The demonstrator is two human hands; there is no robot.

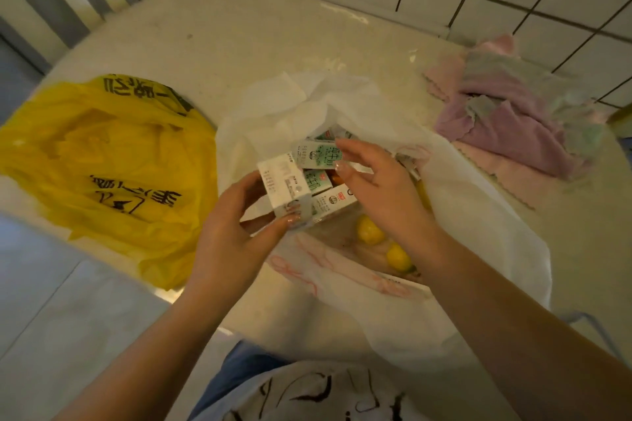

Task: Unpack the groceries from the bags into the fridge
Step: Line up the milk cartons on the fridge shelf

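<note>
Head view: my left hand grips a small white rectangular milk carton above the crinkled white plastic bag; my right hand hovers with fingers spread.

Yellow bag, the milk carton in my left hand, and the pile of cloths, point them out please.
yellow bag (113, 161), head view, crumpled middle
milk carton (282, 186), head view, white side panel
cloths (513, 120), head view, purple top cloth
</note>
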